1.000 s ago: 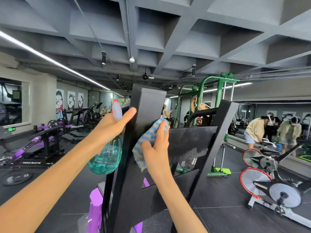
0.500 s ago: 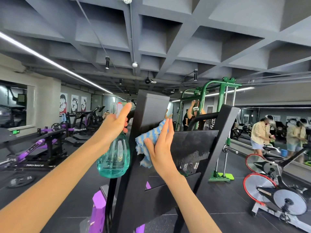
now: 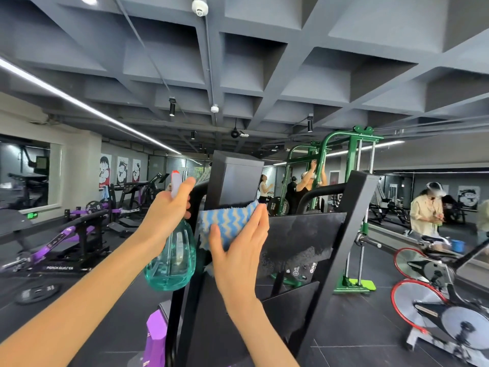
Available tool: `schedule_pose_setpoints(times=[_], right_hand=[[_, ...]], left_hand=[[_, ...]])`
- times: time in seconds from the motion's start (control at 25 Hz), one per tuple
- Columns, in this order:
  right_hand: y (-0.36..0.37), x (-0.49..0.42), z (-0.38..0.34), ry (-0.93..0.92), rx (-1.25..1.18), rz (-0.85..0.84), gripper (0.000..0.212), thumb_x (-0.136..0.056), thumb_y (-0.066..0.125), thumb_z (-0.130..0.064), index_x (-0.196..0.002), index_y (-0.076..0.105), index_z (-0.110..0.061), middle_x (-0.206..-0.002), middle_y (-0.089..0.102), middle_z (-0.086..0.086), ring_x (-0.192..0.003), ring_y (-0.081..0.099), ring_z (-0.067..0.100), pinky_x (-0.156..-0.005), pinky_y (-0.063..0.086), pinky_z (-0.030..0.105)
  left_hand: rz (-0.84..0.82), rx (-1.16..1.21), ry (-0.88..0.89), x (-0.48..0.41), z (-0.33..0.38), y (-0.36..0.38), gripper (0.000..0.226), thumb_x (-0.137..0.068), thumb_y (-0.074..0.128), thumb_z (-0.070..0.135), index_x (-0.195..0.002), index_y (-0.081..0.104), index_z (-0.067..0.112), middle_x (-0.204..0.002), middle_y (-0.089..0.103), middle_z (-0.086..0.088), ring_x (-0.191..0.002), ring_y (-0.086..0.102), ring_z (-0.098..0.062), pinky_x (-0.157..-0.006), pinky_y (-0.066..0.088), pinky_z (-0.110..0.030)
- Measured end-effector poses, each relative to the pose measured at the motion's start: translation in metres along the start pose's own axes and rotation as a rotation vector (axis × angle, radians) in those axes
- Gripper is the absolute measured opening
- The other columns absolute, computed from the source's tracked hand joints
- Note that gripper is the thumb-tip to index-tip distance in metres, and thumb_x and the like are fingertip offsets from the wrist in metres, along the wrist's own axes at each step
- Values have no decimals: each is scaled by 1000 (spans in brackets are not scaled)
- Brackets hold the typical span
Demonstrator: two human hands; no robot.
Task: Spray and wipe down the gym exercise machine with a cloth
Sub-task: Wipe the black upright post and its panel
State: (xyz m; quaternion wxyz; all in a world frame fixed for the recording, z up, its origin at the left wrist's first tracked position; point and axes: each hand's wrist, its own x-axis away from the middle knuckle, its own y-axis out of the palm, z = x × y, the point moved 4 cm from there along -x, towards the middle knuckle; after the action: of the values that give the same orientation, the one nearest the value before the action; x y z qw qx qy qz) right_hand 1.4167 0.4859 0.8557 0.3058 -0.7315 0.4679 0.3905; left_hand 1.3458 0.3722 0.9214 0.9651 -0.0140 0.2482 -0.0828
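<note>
A black exercise machine (image 3: 235,178) with a tall square post and a flat dusty panel rises right in front of me. My right hand (image 3: 238,250) presses a blue-and-white wavy-striped cloth (image 3: 225,221) flat against the post, fingers straight. My left hand (image 3: 164,218) grips the neck of a teal see-through spray bottle (image 3: 172,263) just left of the post, with its white and red nozzle sticking up above my thumb.
Purple-and-black weight machines (image 3: 66,242) stand to the left. A green cable rack (image 3: 352,202) with people at it is behind. Spin bikes with red-rimmed flywheels (image 3: 420,300) stand at right, beside a person in a yellow shirt (image 3: 426,215).
My right hand has slid the cloth across the post, spreading it wider and flatter. The spray bottle has swung closer to the post. My view has tilted up toward the ceiling.
</note>
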Motion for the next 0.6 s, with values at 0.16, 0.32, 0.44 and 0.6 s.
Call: schedule_pose_setpoints(times=[0.16,0.32,0.44,0.6], right_hand=[[1,-41,-25,65,-59,90,108,-80,63,-57,-150,1,-4,-152,11,13,-137,10,19,-113,12,31],[1,-50,-26,91,-41,231,108,-68,75,-51,-147,20,-1,-142,30,13,-126,29,25,-107,25,33],[8,-24,-21,108,-33,259,102,-67,77,-46,-143,27,0,-140,32,14,-126,31,26,-106,26,34],[1,-71,-43,144,-97,324,98,-63,82,-43,-136,35,3,-136,36,15,-121,32,28,-102,23,33]], left_hand=[[-27,-85,14,3,1,8,52,-97,41,54,-82,55,7,-78,55,-6,-68,52,-10,-63,34,-21],[-35,-74,6,7,-4,7,53,-98,39,54,-76,52,8,-77,56,-9,-65,51,-12,-63,33,-22],[-32,6,-40,6,-3,-2,49,-97,41,53,-87,59,8,-86,60,-9,-70,54,-10,-62,30,-17],[-54,-6,5,4,0,-2,45,-98,41,52,-78,53,13,-86,58,-5,-67,52,-8,-61,30,-14]])
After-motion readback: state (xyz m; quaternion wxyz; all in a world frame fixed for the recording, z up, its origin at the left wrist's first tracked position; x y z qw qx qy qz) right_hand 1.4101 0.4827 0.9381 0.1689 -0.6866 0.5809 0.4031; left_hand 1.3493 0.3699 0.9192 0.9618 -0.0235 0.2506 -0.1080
